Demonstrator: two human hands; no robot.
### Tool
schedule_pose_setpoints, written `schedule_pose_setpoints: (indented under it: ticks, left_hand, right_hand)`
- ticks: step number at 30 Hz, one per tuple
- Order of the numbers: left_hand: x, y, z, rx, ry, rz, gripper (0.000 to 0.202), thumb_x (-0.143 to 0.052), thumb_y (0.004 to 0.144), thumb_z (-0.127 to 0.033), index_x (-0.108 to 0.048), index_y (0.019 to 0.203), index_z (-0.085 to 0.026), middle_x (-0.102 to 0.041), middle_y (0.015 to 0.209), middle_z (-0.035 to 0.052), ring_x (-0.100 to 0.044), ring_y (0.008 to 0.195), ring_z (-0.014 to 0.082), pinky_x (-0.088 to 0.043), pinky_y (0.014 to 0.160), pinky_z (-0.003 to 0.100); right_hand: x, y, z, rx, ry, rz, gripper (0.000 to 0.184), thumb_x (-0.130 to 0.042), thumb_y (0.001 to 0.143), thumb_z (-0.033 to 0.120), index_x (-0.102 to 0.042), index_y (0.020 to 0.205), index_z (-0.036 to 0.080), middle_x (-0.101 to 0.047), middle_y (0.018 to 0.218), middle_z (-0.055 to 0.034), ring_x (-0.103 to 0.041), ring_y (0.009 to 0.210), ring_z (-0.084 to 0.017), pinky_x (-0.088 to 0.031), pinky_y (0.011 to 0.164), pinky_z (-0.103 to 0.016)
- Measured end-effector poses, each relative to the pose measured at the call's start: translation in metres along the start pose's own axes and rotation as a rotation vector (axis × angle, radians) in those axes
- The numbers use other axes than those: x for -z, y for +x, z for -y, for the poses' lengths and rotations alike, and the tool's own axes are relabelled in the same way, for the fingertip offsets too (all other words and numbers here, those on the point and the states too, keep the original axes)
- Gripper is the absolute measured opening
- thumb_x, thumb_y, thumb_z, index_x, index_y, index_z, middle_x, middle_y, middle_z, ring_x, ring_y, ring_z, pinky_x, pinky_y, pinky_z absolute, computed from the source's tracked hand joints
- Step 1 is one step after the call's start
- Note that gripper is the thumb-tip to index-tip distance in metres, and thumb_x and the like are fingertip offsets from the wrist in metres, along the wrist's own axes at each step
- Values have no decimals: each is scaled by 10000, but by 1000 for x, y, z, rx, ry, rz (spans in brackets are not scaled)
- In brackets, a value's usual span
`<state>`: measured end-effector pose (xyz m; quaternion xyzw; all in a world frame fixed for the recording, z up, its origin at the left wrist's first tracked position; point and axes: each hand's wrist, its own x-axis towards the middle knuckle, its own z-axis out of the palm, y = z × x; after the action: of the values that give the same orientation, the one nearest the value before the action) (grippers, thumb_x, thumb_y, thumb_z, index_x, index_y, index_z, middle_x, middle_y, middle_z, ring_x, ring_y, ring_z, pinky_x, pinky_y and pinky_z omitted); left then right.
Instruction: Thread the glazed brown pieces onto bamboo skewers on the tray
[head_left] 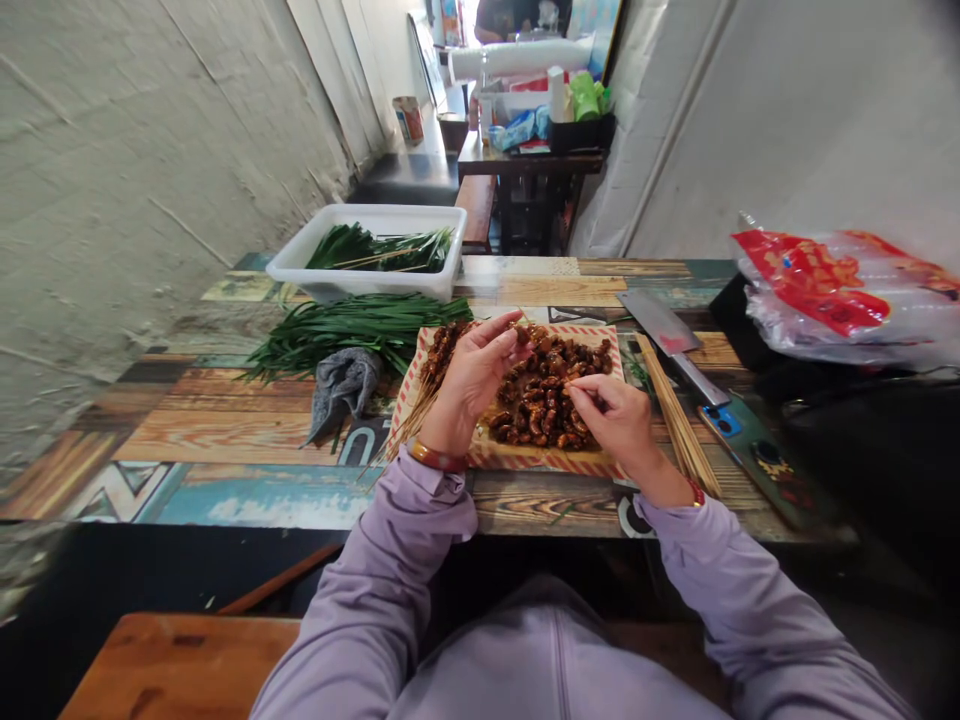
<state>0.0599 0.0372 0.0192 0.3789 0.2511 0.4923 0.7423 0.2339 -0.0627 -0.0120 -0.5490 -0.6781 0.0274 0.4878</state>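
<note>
Brown morsels [551,395] in a paper tray [525,458]; left hand [469,385] pinches one, right hand [615,420] pinches a skewer [576,382] (threading, likely; tip must meet piece).

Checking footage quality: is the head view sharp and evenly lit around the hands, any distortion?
Head view: left hand and right hand over the tray are sharp, softly lit; wide-angle distortion bends the table edge; plastic bag shows mild glare.
</note>
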Motion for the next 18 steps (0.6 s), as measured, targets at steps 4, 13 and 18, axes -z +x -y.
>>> schedule_pose_setpoints:
  ticks: [4, 13, 18]
  left_hand:
    - [3, 1, -3, -13, -29, -26, 339, -775, 670, -210, -670, 985, -145, -721, 856, 50, -677, 738, 124, -520, 756, 266]
    - [10, 5, -9, -97, -37, -93, 276, -755, 682, -201, -664, 939, -155, -722, 897, 57, -676, 831, 134, -502, 782, 249]
    - [11, 5, -9, -120, -51, -109, 278, -761, 663, -183, -676, 926, -156, -711, 867, 40, -667, 810, 121, -499, 785, 250]
  right_hand:
    - [0, -1, 0, -13, -8, -2, 138, -572, 869, 257, -689, 805, 219, -729, 754, -11, -660, 629, -134, -522, 605, -243]
    - [0, -2, 0, 40, -28, 17, 140, -571, 872, 260, -687, 800, 228, -730, 748, 3, -668, 627, -139, -540, 600, -267]
    - [-1, -4, -3, 49, -39, 35, 140, -568, 878, 259, -687, 809, 233, -732, 768, -6, -676, 651, -147, -547, 614, -272]
